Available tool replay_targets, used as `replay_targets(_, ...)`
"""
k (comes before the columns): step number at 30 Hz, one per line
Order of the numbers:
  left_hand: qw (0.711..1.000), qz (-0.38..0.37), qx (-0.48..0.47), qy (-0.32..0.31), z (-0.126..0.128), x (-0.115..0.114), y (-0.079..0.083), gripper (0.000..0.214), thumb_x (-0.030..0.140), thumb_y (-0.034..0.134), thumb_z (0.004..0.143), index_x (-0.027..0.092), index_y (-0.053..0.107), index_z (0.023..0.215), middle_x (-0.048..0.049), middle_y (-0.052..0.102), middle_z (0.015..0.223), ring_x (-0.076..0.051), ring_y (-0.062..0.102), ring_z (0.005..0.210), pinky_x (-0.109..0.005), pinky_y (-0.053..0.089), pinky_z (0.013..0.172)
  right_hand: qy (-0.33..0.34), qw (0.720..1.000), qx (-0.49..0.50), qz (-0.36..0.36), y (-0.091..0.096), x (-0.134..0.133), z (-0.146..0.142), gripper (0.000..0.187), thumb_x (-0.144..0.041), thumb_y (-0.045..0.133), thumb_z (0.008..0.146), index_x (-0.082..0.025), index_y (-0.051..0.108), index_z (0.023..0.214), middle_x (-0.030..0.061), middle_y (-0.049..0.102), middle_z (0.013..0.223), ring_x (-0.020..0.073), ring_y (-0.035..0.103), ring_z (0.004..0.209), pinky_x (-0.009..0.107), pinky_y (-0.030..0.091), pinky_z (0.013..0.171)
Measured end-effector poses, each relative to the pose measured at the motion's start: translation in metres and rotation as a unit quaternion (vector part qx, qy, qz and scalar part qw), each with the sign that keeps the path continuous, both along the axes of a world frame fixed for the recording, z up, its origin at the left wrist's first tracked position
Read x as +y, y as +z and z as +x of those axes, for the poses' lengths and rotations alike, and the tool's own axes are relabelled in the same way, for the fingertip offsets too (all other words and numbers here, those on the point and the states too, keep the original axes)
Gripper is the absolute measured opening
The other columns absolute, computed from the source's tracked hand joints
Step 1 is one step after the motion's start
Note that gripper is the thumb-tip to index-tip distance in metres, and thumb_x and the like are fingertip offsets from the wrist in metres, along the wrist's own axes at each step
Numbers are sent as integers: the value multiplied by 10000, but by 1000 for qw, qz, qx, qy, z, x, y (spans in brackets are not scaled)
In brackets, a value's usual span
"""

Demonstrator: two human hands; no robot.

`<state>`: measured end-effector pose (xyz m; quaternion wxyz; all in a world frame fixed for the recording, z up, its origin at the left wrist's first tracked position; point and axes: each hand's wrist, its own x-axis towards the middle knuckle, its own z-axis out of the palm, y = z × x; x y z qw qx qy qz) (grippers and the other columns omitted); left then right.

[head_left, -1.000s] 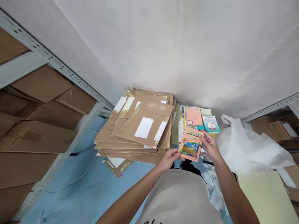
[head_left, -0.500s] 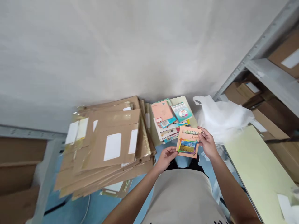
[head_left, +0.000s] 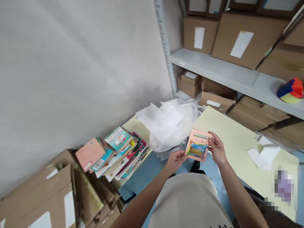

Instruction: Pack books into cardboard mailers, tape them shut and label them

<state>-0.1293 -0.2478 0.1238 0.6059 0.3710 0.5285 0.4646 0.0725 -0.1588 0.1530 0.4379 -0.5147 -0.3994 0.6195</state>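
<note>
A small pink book (head_left: pixel 197 146) with a field-and-sky picture on its cover is held up in front of my body. My left hand (head_left: pixel 177 159) pinches its lower left edge. On the opposite side, my right hand (head_left: pixel 217 148) grips the upper right edge with thumb and fingers. To the left, a pile of books (head_left: pixel 125 155) lies on a pale table, with a pink book (head_left: pixel 90 154) and a teal book (head_left: pixel 118 139) on top. Between that pile and the held book sits a white plastic bag (head_left: pixel 168 123).
Flattened cardboard boxes (head_left: pixel 47 199) are stacked at the lower left. At right, a pale yellow table (head_left: pixel 228 142) bears white paper (head_left: pixel 263 155) and a blurred-out purple patch. Behind it, a metal shelf (head_left: pixel 213 65) holds cardboard boxes (head_left: pixel 247 38) and a red-blue-yellow object (head_left: pixel 291 91).
The view has turned to the right, so the book pile and cardboard now lie further left and more of the shelf shows. Both hands keep holding the pink book.
</note>
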Motion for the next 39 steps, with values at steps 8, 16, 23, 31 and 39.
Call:
replay_targets(8,995,-32,10,-95,83,60,-7,530,642,716,680,178,753,932,-86,769,934,-250,706,849,-398,541,840,-120,993,-18,5,1,26,104,443,-586,674,753,-218,693,998,45,694,850,185,639,768,310,564,601)
replay_targets(16,987,-96,-5,-126,121,100,-17,595,643,754,635,170,724,996,-65,743,849,-197,700,738,-354,543,773,-220,975,-12,-33,-6,26,148,438,-584,661,747,-217,673,987,7,635,753,166,623,710,328,573,608)
replay_targets(23,973,-146,-108,-146,127,135,-20,571,545,830,590,182,684,1005,48,587,637,-85,557,541,-264,465,622,-181,983,-22,7,-6,35,160,313,-440,602,797,-256,673,1040,36,677,925,201,645,835,333,569,648)
replay_targets(31,928,-192,-169,-273,120,176,-20,455,465,815,644,168,722,976,-22,654,732,-111,571,632,-294,467,692,-152,946,-228,174,-4,53,157,203,-370,632,820,-258,665,986,103,632,1189,249,575,1164,430,494,937)
replay_targets(39,928,-55,-95,-356,113,185,-6,372,521,670,776,184,734,919,-71,722,908,-227,664,932,-368,493,890,-150,955,-236,102,6,49,159,325,-545,585,845,-227,650,860,38,683,779,196,633,741,339,523,696)
